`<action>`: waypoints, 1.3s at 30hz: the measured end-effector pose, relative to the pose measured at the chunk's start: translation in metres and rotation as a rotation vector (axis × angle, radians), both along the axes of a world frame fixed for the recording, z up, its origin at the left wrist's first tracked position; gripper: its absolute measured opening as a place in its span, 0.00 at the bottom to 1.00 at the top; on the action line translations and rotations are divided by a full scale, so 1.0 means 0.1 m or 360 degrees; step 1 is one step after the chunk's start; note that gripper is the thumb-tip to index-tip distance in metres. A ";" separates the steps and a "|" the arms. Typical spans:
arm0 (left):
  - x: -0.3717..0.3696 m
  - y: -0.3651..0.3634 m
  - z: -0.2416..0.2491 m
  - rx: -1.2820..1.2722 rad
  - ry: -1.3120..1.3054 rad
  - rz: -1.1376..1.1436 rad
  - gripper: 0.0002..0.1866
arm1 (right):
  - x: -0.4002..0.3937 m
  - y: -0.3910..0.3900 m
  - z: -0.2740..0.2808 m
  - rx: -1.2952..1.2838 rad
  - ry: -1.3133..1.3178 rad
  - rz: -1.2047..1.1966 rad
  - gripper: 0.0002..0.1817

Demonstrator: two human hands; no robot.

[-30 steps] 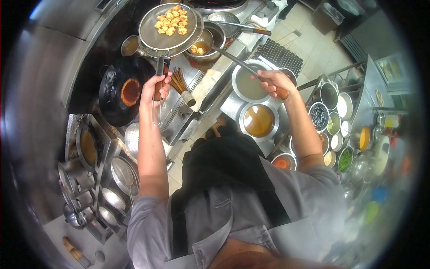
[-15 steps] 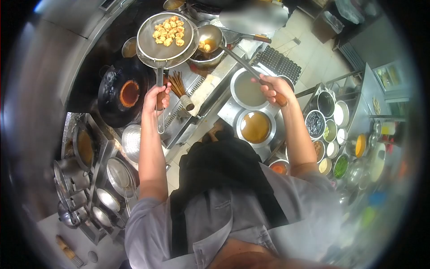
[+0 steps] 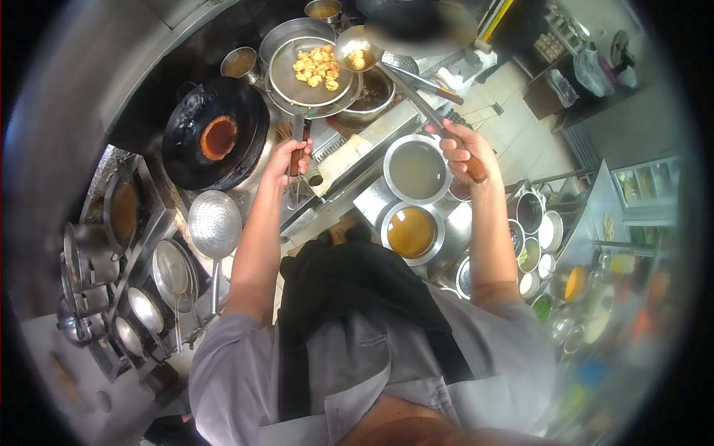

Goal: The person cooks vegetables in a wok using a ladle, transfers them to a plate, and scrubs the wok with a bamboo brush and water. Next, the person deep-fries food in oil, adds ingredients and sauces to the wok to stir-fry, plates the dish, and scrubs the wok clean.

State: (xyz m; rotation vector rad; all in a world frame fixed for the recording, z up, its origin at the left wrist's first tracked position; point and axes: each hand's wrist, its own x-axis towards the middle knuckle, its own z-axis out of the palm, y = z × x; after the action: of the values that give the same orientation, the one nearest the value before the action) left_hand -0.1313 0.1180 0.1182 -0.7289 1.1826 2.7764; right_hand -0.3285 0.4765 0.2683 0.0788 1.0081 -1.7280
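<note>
Apron [image 3: 357, 286] cloth, black over a grey shirt, fills the near middle. Left of it lies a perforated skimmer [image 3: 214, 219], handle toward the near side. On the right, a metal basin [image 3: 439, 244] holds amber liquid; just beyond it, a second basin [image 3: 390, 145] holds something cloudier. Farther out, the left hand [image 3: 288, 160] has its fingers wrapped around the handle of a mesh strainer [image 3: 285, 65], while the right hand [image 3: 467, 151] is closed on the wooden grip of a long ladle [image 3: 359, 39]. A dark wok [image 3: 181, 141] (reddish brown at its centre) sits to the left. Golden pieces [image 3: 316, 68] lie in the strainer, and more are in the ladle's bowl, beside the strainer's right rim. At the far edge, a dark pan [image 3: 420, 26] is blurred.
</note>
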 end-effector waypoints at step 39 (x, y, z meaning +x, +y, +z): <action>0.13 0.19 0.01 0.0302 0.0230 0.0034 0.11 | 0.66 -0.11 -0.34 0.0295 0.0942 -0.0290 0.11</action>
State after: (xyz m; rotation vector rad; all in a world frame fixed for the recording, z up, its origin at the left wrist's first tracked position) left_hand -0.1179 0.1366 0.1195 -0.5357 0.9167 2.9490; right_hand -0.2623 0.4656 0.2343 -0.2438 1.6351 -1.8620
